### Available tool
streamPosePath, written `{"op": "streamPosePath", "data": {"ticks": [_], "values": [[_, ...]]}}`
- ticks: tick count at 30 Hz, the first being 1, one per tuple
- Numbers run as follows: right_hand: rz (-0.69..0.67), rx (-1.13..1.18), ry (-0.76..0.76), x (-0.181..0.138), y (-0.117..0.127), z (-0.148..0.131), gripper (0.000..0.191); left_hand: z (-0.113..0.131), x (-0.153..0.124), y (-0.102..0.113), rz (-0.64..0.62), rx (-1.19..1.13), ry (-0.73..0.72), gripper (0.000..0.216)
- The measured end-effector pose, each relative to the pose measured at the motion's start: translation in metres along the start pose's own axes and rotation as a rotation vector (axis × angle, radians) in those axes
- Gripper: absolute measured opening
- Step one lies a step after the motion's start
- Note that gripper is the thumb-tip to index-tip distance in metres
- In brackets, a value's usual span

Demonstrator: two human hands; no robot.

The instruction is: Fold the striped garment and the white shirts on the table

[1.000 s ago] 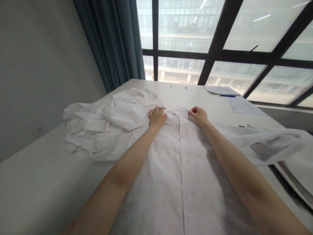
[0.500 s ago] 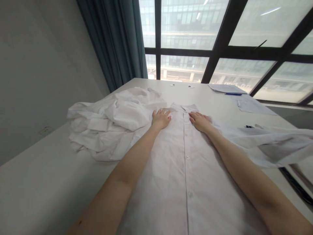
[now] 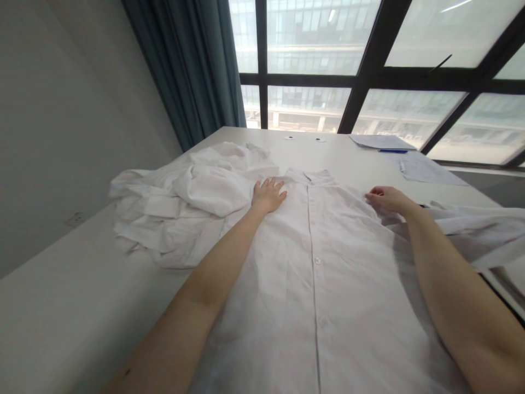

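A white button-up shirt (image 3: 283,273) lies front side up on the white table (image 3: 53,295), its collar toward the window and its button line running down the middle. My left hand (image 3: 268,196) rests flat with spread fingers on the shirt's left shoulder, beside the collar. At the right shoulder, my right hand (image 3: 385,199) is closed in a pinch on the shirt's edge near the sleeve seam. Its fingertips are partly hidden. The right sleeve stretches out to the right, partly behind my forearm.
A crumpled heap of white cloth (image 3: 205,191) lies left of the shirt. At the back right are papers (image 3: 381,142) with a blue pen (image 3: 392,151). A dark-edged object (image 3: 502,295) lies at the right. A blue curtain (image 3: 197,71) and windows stand behind the table.
My right hand has moved right from beside the collar to the shoulder edge, and its fingers have closed on the fabric. The left hand has stayed in place.
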State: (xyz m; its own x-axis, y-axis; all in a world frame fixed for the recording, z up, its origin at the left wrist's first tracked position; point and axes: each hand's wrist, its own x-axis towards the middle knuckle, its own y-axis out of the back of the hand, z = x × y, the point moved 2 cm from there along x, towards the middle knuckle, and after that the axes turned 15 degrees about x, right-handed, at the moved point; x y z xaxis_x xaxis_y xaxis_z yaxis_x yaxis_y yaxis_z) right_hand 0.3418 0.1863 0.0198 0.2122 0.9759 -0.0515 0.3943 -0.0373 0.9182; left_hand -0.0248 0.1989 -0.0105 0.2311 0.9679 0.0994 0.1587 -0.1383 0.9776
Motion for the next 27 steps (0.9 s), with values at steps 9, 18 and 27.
{"op": "streamPosePath", "data": {"ticks": [9, 18, 27], "values": [[0.255, -0.105, -0.045, -0.009, -0.002, 0.003, 0.034, -0.001, 0.001, -0.001, -0.019, 0.009, -0.004, 0.056], [0.125, -0.096, 0.212, -0.008, -0.020, -0.070, 0.033, -0.001, 0.002, -0.002, -0.017, 0.012, -0.005, 0.056], [0.013, -0.073, 0.254, -0.016, -0.065, -0.059, 0.064, -0.005, 0.005, -0.004, -0.024, -0.003, -0.046, 0.059]]}}
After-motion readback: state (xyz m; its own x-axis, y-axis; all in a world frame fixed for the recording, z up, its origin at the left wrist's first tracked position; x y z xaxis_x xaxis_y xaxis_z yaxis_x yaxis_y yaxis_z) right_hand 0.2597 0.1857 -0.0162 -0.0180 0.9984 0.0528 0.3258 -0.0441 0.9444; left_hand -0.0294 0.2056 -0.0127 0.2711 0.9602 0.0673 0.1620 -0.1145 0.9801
